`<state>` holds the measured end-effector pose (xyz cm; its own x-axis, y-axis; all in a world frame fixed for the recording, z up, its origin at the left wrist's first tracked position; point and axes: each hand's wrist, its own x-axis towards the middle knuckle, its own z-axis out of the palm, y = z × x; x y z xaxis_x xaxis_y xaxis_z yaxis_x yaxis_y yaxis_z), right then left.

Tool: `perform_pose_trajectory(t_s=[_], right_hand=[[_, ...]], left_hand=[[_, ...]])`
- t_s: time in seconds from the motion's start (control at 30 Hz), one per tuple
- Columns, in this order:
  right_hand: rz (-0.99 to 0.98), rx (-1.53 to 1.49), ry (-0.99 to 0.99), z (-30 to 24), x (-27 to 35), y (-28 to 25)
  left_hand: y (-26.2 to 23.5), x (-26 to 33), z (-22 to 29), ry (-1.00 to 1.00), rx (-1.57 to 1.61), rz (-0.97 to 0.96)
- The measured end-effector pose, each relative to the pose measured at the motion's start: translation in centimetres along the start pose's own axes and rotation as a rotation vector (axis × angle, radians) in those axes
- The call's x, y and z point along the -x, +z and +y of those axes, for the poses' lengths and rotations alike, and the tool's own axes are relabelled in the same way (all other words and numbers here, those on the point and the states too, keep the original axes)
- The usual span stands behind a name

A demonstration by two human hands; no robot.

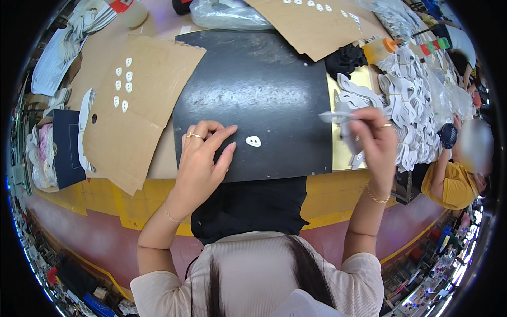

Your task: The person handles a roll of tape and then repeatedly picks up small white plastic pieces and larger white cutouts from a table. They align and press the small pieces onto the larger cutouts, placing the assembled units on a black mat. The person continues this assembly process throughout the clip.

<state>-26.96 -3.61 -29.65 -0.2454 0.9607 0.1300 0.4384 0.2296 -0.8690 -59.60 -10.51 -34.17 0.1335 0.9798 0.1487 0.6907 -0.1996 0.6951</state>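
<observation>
My left hand (203, 153) rests at the near left of a black mat (253, 84), thumb and forefinger apart, with nothing between them. Just right of it, a small white rounded-triangle piece (253, 141) with dark holes lies flat on the mat. My right hand (376, 140) is raised over the mat's right edge. Its thumb and fingers are closed on a thin white piece (338, 115), blurred and seen nearly edge-on. Beside that hand lies a heap of curved white cut-out pieces (406, 100), some in banded bundles.
Left of the mat, a cardboard sheet (142, 84) carries several small white pieces; another cardboard sheet (311, 26) lies at the back. A black cloth (346, 61) and an orange-capped bottle (380, 50) stand back right. A dark box (68, 148) is far left. A person in yellow (451, 182) is at right.
</observation>
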Motion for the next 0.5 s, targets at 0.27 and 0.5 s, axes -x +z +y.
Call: perform_pose_trajectory(t_s=[0.27,0.5], right_hand=[[-0.329,-0.24,0.476,-2.0,0.4,9.4],[-0.193,-0.235,0.492,-2.6,0.9,11.1]], left_hand=[[0.5,0.7,0.6,-0.097,0.087,-0.126],[0.4,0.3,0.9,-0.209,0.121,-0.103]])
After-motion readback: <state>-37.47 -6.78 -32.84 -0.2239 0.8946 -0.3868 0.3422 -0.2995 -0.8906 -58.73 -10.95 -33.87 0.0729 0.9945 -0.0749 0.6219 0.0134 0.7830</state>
